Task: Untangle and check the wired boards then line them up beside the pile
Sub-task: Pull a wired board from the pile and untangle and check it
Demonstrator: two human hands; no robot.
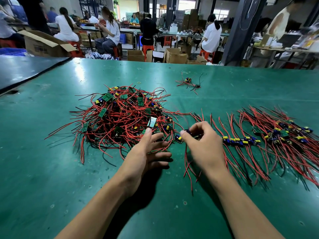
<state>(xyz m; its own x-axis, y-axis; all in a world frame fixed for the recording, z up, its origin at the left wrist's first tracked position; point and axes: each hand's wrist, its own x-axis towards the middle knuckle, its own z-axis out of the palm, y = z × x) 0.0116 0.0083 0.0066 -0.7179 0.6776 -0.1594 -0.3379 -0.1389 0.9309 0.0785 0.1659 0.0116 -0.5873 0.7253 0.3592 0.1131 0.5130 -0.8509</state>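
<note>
Two hands over a green table [51, 169]
Right hand [202, 144] pinches a wired board [189, 131] between the tangled pile [120, 116] and the lined-up row [241, 141]; left hand [148, 152], fingers relaxed, hovers at the pile's edge.

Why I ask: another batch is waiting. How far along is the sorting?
Done: a long row of boards lies right of the pile. In hand: the right hand pinches one board; the left hand is open. Left: the pile is large and tangled.
</note>
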